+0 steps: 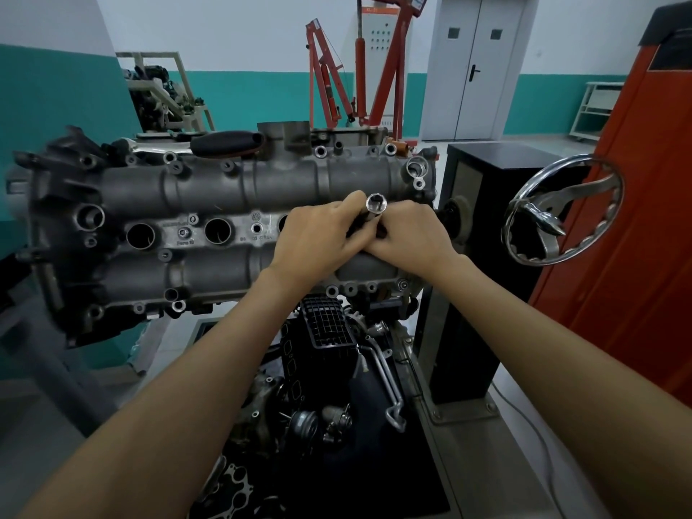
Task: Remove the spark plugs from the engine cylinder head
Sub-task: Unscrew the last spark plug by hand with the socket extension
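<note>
The grey cylinder head [209, 189] lies across an engine stand in front of me. Along its middle row are round spark plug wells; two open wells [140, 236] [218, 231] show to the left of my hands. My left hand [318, 234] and my right hand [408, 237] meet over the wells at the right end. Both grip a chrome socket tool [375, 204] whose open square end points up towards me. Its lower part and any spark plug are hidden by my fingers.
A black-handled tool [228, 142] lies on the far edge of the head. A chrome handwheel [561, 211] sticks out from the black stand column [486, 219] on the right. An orange cabinet [636, 219] stands far right, red engine hoists [337, 80] behind.
</note>
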